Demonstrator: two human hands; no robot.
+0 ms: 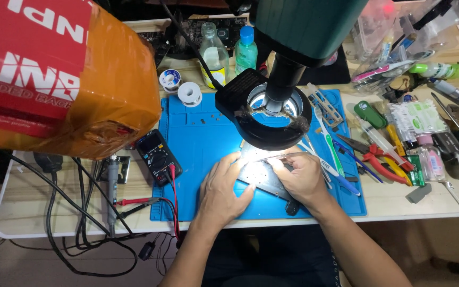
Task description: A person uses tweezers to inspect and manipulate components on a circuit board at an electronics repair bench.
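The right hand point(305, 178) has its grip closed on thin tweezers point(272, 157), and their tips point left over the bright board point(258, 175). The left hand point(223, 188) grasps nothing; it lies flat with open fingers and presses the left edge of the board onto the blue mat point(197, 138). The board lies between both hands, just under the ring light point(264, 119) of the microscope.

I think the main risk is a slip. If the left hand loosens, the board can slide and the sharp tips can scratch it or flick a small part away. The light is very strong, so the fine detail on the board is hard to see. To the left of the left hand, the meter point(158, 155) has red leads point(173, 196) that run near the wrist and could catch on it.
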